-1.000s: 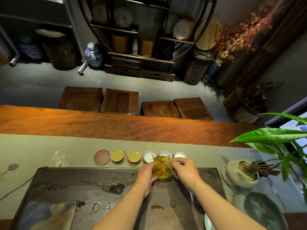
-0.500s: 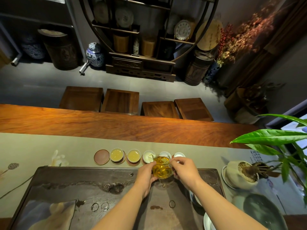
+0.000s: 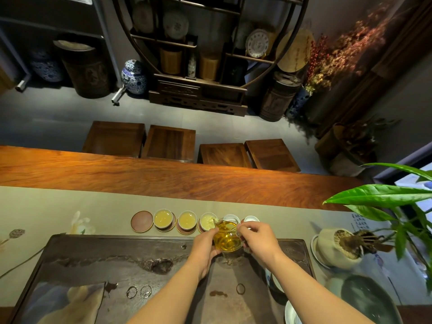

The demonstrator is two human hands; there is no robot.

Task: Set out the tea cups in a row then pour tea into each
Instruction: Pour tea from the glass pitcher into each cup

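A row of small white tea cups on round coasters stands on the pale runner behind the dark tea tray (image 3: 70, 253). The first cup (image 3: 163, 218) and second cup (image 3: 187, 219) hold yellow tea. The third cup (image 3: 208, 222) has pale tea in it, with the spout of the glass pitcher (image 3: 228, 237) tipped over its rim. The fourth cup (image 3: 232, 218) and fifth cup (image 3: 251, 218) sit behind the pitcher, partly hidden. My left hand (image 3: 205, 244) supports the pitcher's left side and my right hand (image 3: 258, 239) grips its right side.
An empty reddish coaster (image 3: 141, 220) lies at the row's left end. A pale pot of tea tools (image 3: 339, 246) and a green plant (image 3: 385, 195) stand at the right, with a dark dish (image 3: 367, 298) nearer me. Small metal rings (image 3: 138, 291) lie on the tray.
The pitcher stays tipped over the third cup, and the tea in that cup looks slightly fuller. Both hands have barely shifted.
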